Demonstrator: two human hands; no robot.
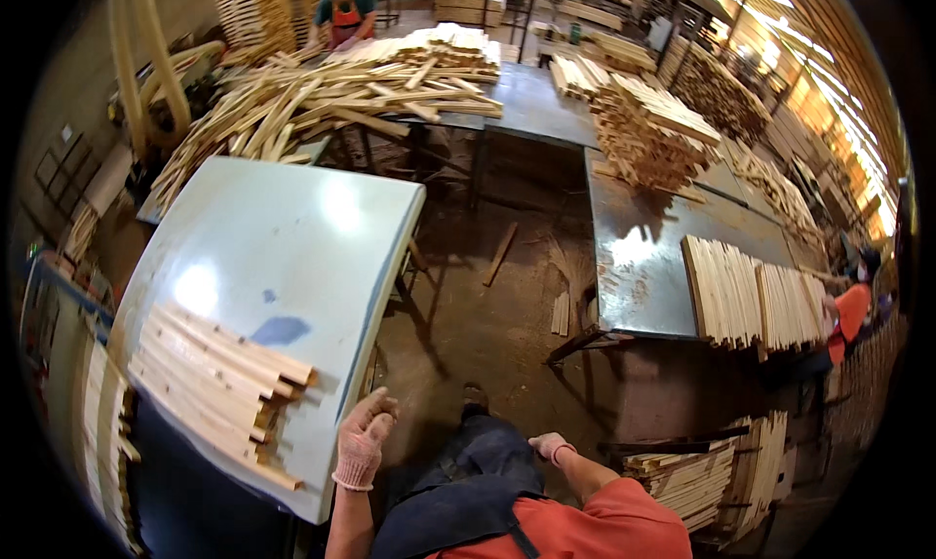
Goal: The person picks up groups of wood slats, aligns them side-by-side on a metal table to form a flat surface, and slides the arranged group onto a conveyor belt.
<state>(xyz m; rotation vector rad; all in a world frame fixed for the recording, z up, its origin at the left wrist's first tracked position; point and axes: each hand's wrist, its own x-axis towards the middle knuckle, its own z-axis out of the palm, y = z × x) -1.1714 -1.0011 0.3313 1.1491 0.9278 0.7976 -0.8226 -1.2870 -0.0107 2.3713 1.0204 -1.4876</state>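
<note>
My left hand (364,437), in a pale knitted glove, is beside the right edge of a light blue-grey table (253,237). Its fingers are loosely bent and apart, with nothing in them. On that table, to the hand's left, lies a row of wooden strips (210,384) side by side with uneven ends. My right hand (553,446), also gloved, hangs near my right thigh over the floor. Its fingers look loose and I see nothing held, though they are small and partly turned from view.
A tangled heap of wooden strips (283,106) lies beyond the table, with a person (346,18) behind it. To the right, a metal-topped table (634,276) bears stacked strips (746,291); another person (851,310) is beside it. Bundled wood (687,481) sits low at right. A loose stick (500,254) lies on the floor.
</note>
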